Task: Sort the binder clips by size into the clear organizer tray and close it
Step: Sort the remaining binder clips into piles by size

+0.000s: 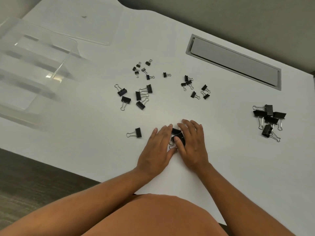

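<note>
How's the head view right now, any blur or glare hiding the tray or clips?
Head view: the clear organizer tray at left is smeared and hazy, its dividers hard to read; small glare spot inside it; scattered binder clips are sharp; wide-angle bending curves the table edges.

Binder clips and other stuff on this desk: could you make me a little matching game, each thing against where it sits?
Things:
1. clear organizer tray
2. biggest clips pile
3. lone clip
4. grey cable hatch

Places:
A. just left of the left hand
B. far left of the desk
C. far right, back
D. right edge, near side

Pairs: 1-B, 2-D, 3-A, 4-C
</note>
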